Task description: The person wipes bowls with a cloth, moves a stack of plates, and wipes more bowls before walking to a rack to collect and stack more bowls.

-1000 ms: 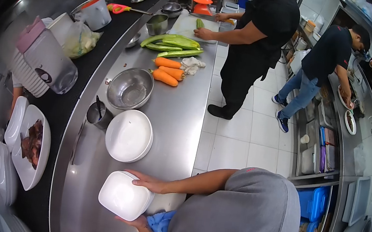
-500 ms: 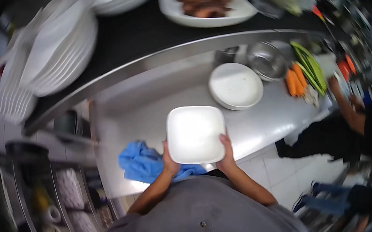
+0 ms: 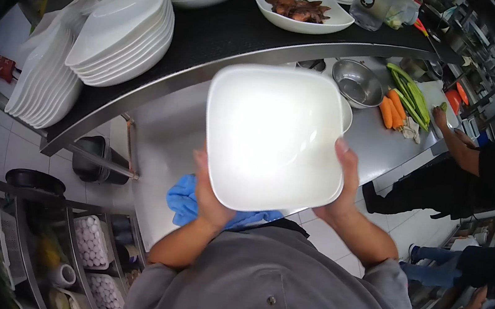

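A white square bowl (image 3: pixel 271 139) is held up close to the camera, over the steel counter (image 3: pixel 167 122). My left hand (image 3: pixel 209 196) grips its lower left side, while my right hand (image 3: pixel 344 183) has hold of the right side, thumb along the rim. The inside shows bare white. Below and behind it a crumpled blue cloth (image 3: pixel 182 199) lies on the counter, partly covered by the bowl and my left hand. The round white dishes (image 3: pixel 346 115) beyond are almost wholly hidden by the bowl.
White dishes stand stacked (image 3: pixel 128 36) on the black upper shelf (image 3: pixel 208 27), near a dish of brown meat (image 3: pixel 298 8). A steel bowl (image 3: pixel 358 84), carrots (image 3: pixel 392 111) and long green vegetables (image 3: pixel 410 95) sit at the right. A co-worker (image 3: pixel 477 166) stands beyond. Egg trays (image 3: pixel 92 241) fill the lower-left rack.
Both hands have raised the square bowl upward and nearer the camera, so it looks larger and now covers the round dishes. The view has shifted slightly.
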